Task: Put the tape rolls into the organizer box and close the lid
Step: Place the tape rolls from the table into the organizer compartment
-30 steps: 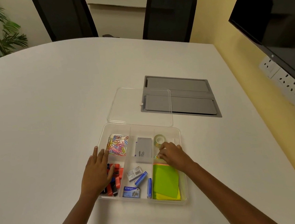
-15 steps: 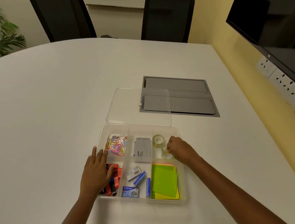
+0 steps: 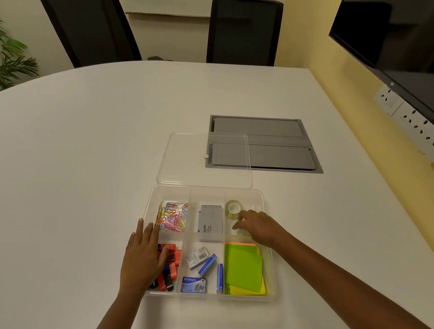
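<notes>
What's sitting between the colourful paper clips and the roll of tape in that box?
In the head view, a grey box lies in the middle compartment, between the paper clips and the tape roll.

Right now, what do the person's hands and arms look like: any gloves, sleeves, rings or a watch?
Both the left hand and the right hand are bare, with no gloves, rings or watch showing. The forearms are uncovered as far as the picture's bottom edge, so no sleeve is in view. No cables or markings are on them.

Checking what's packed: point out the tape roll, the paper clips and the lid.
tape roll (image 3: 233, 209), head view, top ring.
paper clips (image 3: 172, 216), head view, middle of pile.
lid (image 3: 183, 156), head view, clear panel.
</notes>
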`<state>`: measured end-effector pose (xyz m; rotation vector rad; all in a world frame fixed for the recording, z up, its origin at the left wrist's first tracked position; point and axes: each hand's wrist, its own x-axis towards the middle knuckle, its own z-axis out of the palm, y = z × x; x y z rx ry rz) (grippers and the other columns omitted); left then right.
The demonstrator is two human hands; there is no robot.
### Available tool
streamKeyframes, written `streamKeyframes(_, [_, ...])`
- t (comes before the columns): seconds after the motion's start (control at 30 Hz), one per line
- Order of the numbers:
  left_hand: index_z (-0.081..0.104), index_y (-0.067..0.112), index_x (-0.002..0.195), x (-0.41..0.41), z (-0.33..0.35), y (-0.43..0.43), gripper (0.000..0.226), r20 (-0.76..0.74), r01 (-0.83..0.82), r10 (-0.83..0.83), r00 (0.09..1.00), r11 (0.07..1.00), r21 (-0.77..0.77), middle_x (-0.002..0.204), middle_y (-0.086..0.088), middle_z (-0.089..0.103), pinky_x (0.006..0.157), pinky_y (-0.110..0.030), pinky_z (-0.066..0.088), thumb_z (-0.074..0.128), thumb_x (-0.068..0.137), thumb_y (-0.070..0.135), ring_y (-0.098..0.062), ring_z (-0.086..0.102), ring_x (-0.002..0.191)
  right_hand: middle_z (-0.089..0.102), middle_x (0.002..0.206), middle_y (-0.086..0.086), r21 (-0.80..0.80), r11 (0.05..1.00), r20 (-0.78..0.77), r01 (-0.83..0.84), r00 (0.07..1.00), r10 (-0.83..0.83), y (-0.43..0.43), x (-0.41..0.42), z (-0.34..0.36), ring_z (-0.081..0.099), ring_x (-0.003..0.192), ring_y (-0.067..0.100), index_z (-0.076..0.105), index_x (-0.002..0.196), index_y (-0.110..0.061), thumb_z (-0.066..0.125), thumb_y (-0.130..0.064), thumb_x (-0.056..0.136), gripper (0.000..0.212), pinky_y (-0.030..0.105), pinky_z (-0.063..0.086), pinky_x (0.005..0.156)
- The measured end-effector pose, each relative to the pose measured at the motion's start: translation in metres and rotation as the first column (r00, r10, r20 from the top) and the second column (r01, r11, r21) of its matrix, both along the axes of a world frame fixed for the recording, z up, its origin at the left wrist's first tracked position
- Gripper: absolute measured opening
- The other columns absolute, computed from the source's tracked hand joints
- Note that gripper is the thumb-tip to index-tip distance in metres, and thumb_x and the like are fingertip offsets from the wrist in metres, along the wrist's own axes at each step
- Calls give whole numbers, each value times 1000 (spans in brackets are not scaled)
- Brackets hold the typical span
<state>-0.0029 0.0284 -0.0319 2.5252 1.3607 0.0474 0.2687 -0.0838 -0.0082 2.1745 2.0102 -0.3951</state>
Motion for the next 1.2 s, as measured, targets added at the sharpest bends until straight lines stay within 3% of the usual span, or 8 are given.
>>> streamKeyframes(0.2, [22, 13, 142, 0, -3, 1, 125, -22, -4, 4, 1000, 1000, 17, 154, -11, 21, 117, -45, 15, -35, 49, 75, -30, 6, 144, 49, 133, 11, -9, 993, 145, -121, 982, 121, 0, 2, -2, 44, 120, 28, 49, 124, -12, 36, -4, 94, 34, 42, 39, 91])
streamKeyframes(0.63, [22, 14, 142, -1, -5, 1, 122, -23, 6, -5, 1000, 1000, 31, 154, -11, 22, 117, -44, 14, -36, 51, 72, -29, 7, 144, 59, 121, 15, -61, 986, 76, -154, 984, 158, 5, 4, -3, 53, 110, 30, 57, 116, -7, 40, -1, 89, 33, 39, 40, 89])
streamKeyframes(0.9, [23, 12, 141, 0, -2, 0, 127, -15, 6, -6, 1000, 1000, 13, 154, -12, 22, 118, -45, 13, -36, 48, 74, -30, 7, 144, 50, 136, 10, -10, 998, -132, 64, 989, -65, 2, 20, 5, 49, 121, 25, 49, 130, -11, 48, 12, 83, 53, 35, 44, 95])
streamKeyframes(1.07, [22, 13, 142, 0, -2, -1, 125, -12, 18, -18, 1000, 999, 27, 154, -11, 23, 118, -44, 13, -37, 49, 72, -29, 7, 144, 54, 133, 10, -101, 990, -37, -98, 995, 95, 8, 15, 5, 52, 119, 29, 54, 126, -10, 51, 3, 87, 41, 40, 48, 94])
streamKeyframes(1.2, [27, 11, 140, 0, -1, -2, 121, 22, 11, -11, 1000, 1000, 3, 151, -14, 28, 116, -46, 16, -31, 55, 74, -32, 12, 143, 55, 124, 15, -124, 980, 78, -155, 983, 166, 11, 8, 2, 56, 109, 32, 55, 119, -9, 50, -6, 90, 29, 40, 49, 81])
